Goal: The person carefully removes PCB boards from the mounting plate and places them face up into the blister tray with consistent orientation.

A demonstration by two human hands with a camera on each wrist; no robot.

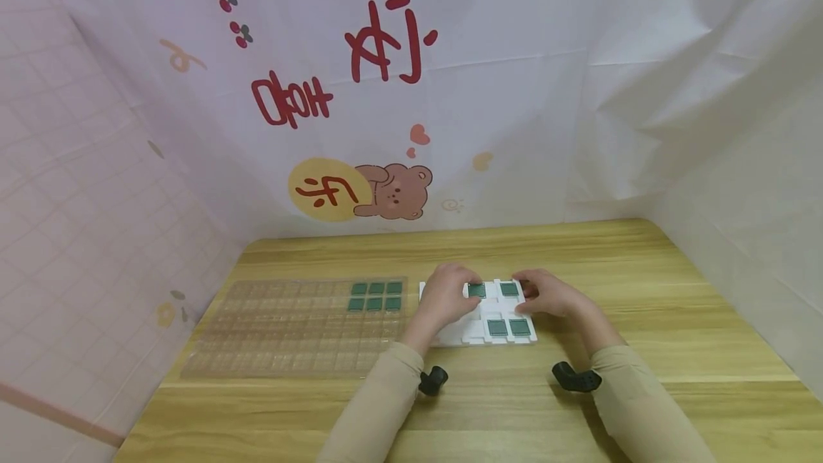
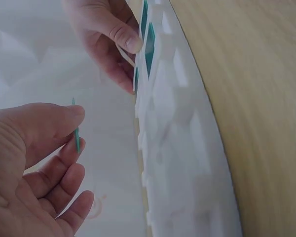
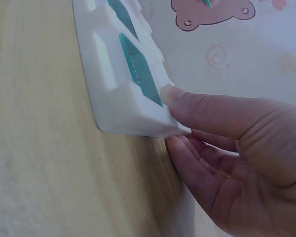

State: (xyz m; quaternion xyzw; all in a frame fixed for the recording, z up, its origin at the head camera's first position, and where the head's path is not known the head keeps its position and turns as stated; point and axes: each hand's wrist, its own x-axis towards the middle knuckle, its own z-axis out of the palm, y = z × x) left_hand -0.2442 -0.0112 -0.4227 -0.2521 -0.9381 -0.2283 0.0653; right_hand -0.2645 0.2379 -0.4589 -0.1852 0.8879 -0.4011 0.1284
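Pale wood makes up the table [image 1: 489, 420], and behind it hangs a white cloth [image 1: 514, 113] with a brown bear [image 1: 401, 195]. On the wood sits a white tray [image 1: 495, 306], its long side running from nine o'clock to three. One left hand [image 1: 444, 299] pinches a green square [image 1: 476, 291] between thumb and finger, just above the tray's twelve o'clock side and not touching it. From that hand, the square points to about two o'clock. Its right hand [image 1: 548, 293] partner pinches the tray's two o'clock corner. Three more squares [image 1: 509, 289] sit in the tray, at two and near four o'clock. At nine o'clock, nearer the left hand, a clear tray [image 1: 276, 334] holds six green squares [image 1: 376, 289].
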